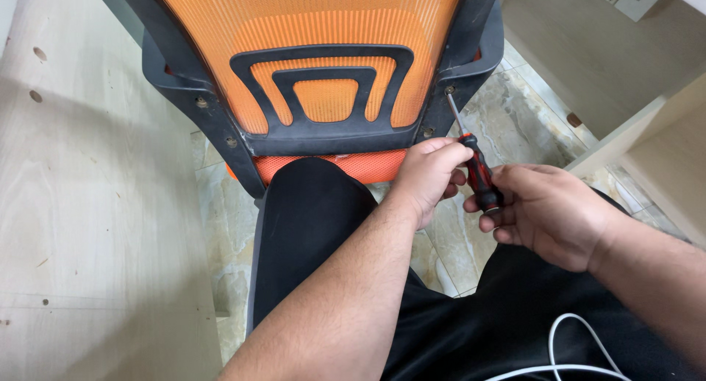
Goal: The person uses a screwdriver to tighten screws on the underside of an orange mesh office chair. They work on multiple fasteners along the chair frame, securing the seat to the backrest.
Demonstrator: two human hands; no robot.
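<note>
An orange mesh chair back (309, 28) with a black plastic frame (323, 138) stands in front of me. A screwdriver (479, 176) with a red and black handle points up-left, its metal tip on a screw (449, 90) in the frame's right side. My right hand (551, 212) grips the end of the handle. My left hand (426, 176) pinches the handle's upper part near the shaft. My knee in black trousers (309, 219) rests on the orange seat.
A light wooden panel (88, 204) with small holes lies at the left. Pale wooden furniture (647, 131) stands at the right on a marble-patterned tile floor (507, 109). A white cable (573, 351) lies across my lap. Other screws (201, 101) show on the frame's left side.
</note>
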